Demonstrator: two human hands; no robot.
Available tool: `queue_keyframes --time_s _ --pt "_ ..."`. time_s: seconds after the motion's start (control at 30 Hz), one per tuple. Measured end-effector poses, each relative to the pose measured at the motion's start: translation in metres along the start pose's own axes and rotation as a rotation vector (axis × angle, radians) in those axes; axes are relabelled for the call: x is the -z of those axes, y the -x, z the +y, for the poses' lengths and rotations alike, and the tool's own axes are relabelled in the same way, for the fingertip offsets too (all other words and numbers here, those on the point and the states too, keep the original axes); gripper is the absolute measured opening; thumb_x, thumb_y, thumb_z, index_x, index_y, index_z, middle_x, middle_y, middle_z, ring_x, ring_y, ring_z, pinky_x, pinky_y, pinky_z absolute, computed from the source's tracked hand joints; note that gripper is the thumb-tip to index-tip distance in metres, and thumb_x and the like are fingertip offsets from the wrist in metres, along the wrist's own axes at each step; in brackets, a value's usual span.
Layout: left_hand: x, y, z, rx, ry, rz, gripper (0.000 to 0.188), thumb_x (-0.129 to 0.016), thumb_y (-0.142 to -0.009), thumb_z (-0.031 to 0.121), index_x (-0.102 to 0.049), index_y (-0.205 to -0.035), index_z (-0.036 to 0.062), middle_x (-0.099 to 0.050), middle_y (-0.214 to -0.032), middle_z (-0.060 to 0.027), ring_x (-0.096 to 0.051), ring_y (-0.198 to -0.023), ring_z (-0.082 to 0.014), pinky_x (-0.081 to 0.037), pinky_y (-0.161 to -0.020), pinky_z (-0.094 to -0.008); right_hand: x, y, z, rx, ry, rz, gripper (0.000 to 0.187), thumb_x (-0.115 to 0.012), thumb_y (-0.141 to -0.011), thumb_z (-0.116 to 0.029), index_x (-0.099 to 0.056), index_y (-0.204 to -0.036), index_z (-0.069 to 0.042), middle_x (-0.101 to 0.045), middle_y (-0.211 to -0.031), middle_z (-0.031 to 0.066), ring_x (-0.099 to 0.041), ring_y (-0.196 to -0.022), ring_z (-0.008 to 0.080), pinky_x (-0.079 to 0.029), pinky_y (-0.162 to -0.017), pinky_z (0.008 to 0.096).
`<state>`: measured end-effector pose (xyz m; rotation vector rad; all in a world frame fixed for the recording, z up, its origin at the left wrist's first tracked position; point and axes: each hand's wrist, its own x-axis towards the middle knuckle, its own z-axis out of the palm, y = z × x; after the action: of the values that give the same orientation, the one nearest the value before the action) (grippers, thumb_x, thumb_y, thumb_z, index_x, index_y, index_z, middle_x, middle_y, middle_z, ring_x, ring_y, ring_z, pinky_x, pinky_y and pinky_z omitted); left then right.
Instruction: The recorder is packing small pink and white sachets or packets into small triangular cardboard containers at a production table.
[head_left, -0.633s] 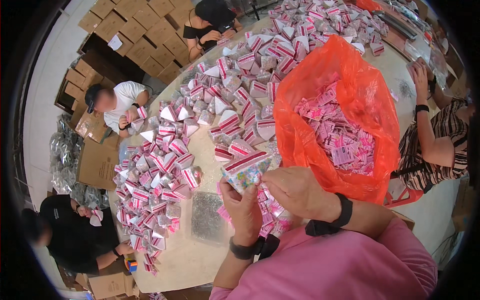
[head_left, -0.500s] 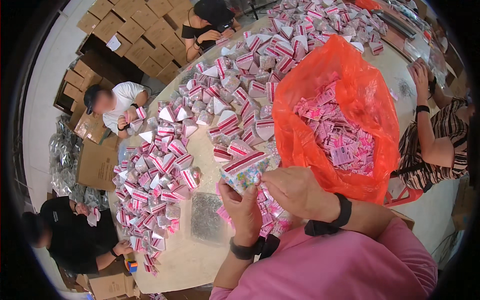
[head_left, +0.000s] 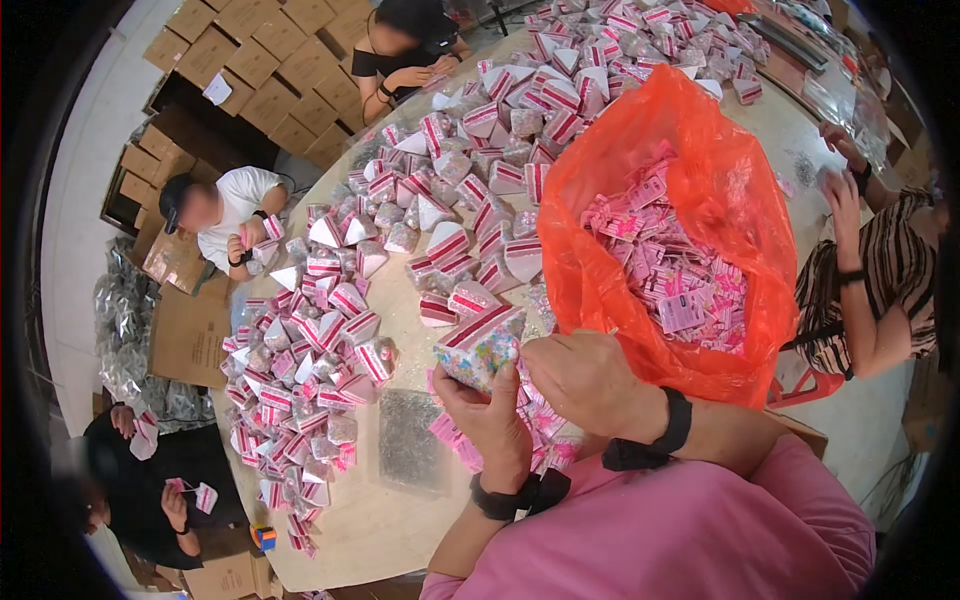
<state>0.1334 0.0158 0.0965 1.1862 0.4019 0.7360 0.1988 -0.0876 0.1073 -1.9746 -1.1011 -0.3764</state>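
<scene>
My left hand is closed around the lower side of a small clear packet of multicoloured beads. A white header with a dark pink stripe runs along the packet's top edge, which slants up to the right. Close against the packet's right side is my right hand, its fingers curled in a pinch. Whatever sits between those fingertips is hidden. Pink printed cards lie scattered on the table beneath and between my hands.
A large red plastic bag of pink cards stands beyond my right hand. Similar packets heap across the table to the left and far side. A clear bag of thin metallic pieces lies left of my hands. Several co-workers sit around.
Both my hands and the packet have shifted slightly, and the packet appears tilted a little more. At the lower left, a co-worker's hands have lifted and moved apart, with small white-and-pink pieces.
</scene>
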Motion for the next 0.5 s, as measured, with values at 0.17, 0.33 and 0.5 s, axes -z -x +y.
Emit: queue_keyframes --time_s 0.17,0.33,0.5 --pt "-0.002 -0.001 0.000 -0.013 -0.021 0.034 0.056 -0.070 -0.078 0.000 -0.035 -0.122 0.0023 -0.047 -0.115 -0.0084 -0.050 -0.104 -0.0162 -0.041 -0.090 -0.0300 0.001 -0.003 0.002 -0.031 -0.067 -0.035 0.008 -0.057 -0.078 -0.009 -0.052 -0.080 -0.004 -0.053 -0.062 0.0100 -0.058 -0.056 0.0270 -0.043 -0.049 0.0384" --pt "0.008 -0.002 -0.006 -0.021 -0.117 0.028 0.061 -0.070 -0.076 -0.001 -0.033 -0.125 0.0008 -0.046 -0.114 -0.0092 -0.049 -0.105 -0.0172 -0.040 -0.091 -0.0304 -0.005 -0.002 0.007 -0.191 -0.252 -0.057 0.011 -0.055 -0.082 -0.012 -0.051 -0.089 -0.004 -0.058 -0.064 0.0120 -0.061 -0.057 0.0272 -0.044 -0.047 0.0388" --pt "0.031 -0.002 -0.022 0.035 -0.191 -0.045 0.063 -0.070 -0.075 -0.001 -0.033 -0.126 -0.0006 -0.045 -0.115 -0.0099 -0.048 -0.106 -0.0174 -0.040 -0.093 -0.0311 -0.003 -0.013 0.008 -0.718 -1.052 -0.307 0.028 -0.052 -0.085 -0.005 -0.047 -0.113 -0.003 -0.060 -0.068 0.0088 -0.060 -0.056 0.0169 -0.045 -0.045 0.0301"
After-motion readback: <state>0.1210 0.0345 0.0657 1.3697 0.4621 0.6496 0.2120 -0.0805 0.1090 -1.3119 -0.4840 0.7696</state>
